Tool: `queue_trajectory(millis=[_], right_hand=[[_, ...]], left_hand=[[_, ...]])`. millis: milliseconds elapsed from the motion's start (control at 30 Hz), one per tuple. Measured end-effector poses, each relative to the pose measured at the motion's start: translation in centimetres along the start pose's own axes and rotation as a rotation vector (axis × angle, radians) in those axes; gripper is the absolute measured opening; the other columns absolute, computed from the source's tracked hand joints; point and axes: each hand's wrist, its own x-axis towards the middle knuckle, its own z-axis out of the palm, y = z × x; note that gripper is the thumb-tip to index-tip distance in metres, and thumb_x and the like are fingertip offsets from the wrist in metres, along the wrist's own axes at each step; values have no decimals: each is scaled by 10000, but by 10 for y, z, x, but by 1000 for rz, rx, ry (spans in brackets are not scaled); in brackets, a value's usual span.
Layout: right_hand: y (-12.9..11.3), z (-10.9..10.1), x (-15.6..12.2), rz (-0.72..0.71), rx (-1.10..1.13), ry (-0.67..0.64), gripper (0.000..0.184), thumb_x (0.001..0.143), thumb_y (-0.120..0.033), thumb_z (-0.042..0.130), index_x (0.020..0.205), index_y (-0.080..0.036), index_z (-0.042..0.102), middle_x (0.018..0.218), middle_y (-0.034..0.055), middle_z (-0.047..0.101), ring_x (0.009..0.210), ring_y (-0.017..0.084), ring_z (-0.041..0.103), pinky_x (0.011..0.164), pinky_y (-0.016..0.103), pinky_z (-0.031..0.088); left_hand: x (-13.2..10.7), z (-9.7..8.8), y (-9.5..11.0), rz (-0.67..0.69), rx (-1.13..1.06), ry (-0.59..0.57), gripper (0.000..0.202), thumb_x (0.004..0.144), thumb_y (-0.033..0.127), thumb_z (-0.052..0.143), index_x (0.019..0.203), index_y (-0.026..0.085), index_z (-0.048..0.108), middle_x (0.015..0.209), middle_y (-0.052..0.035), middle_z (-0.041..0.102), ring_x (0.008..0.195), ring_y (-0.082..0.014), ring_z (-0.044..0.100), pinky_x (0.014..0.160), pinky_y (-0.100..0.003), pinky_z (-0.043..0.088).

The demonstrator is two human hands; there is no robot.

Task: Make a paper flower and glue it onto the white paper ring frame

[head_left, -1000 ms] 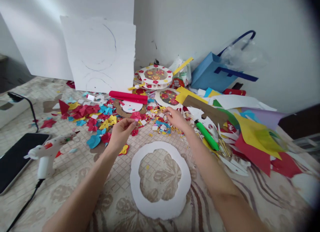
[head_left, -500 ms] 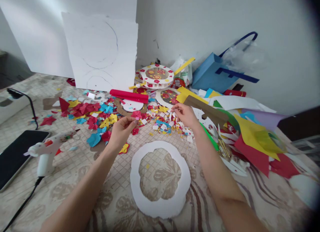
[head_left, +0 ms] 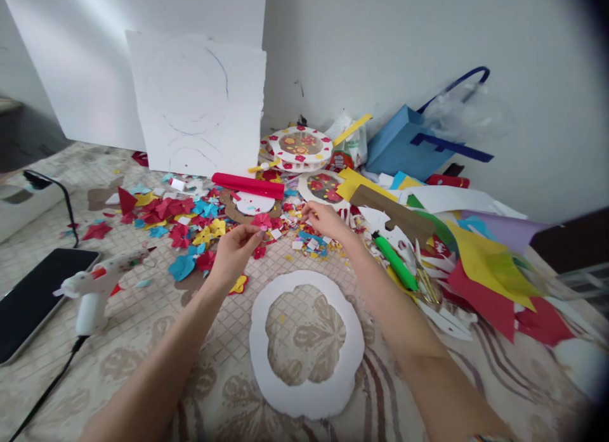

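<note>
My left hand point(head_left: 236, 252) is closed in a pinch, thumb against forefinger, with a small pinkish-red paper flower point(head_left: 261, 221) at the fingertips. To its right, my right hand point(head_left: 327, 220) hovers low over a heap of tiny paper scraps point(head_left: 311, 242), fingers partly stretched out and pointing left. I see nothing clearly held in it; its fingertips partly hide the scraps beneath. Between my forearms lies a white scalloped ring point(head_left: 266, 391) with a flower-shaped opening, flat on the patterned cloth point(head_left: 214, 378). Neither hand touches the ring.
A glue gun point(head_left: 92, 296) and phone point(head_left: 42, 296) are at left. Red, blue and yellow paper flowers point(head_left: 171, 214) spread beyond. A decorated round lantern point(head_left: 299, 149) stands at the back. Scissors point(head_left: 428, 283), a green cutter point(head_left: 394, 261) and coloured paper point(head_left: 495, 258) lie at right.
My right hand has shifted left across the scraps, closer to my left hand, uncovering more of the green cutter. The left hand keeps its pinch almost in place. The view has shifted slightly.
</note>
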Motion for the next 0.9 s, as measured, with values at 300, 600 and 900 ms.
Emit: queue_trajectory(millis=[300, 600, 900], right_hand=[[4, -1, 14, -10, 18, 5, 238, 815, -119, 421, 943, -172, 616, 906, 45, 691, 640, 122, 592, 615, 225, 431], [8, -17, -26, 126, 204, 82, 126, 813, -201, 474, 854, -176, 590, 795, 32, 694, 440, 89, 527, 470, 215, 410], [-21, -11, -48, -37, 178, -95, 57, 803, -208, 574, 773, -181, 616, 707, 0, 647, 641, 127, 585, 604, 229, 418]], left_hand=[[1, -1, -1, 22, -7, 17, 332, 663, 457, 707, 782, 161, 616, 698, -32, 651, 624, -144, 585, 563, -246, 432], [0, -2, 1, 27, 2, 12, 265, 687, 405, 688, 769, 163, 620, 680, -9, 634, 604, -124, 568, 554, -237, 418], [2, -2, -2, 52, 5, 15, 235, 696, 373, 685, 771, 158, 624, 683, -9, 628, 608, -120, 565, 572, -239, 429]])
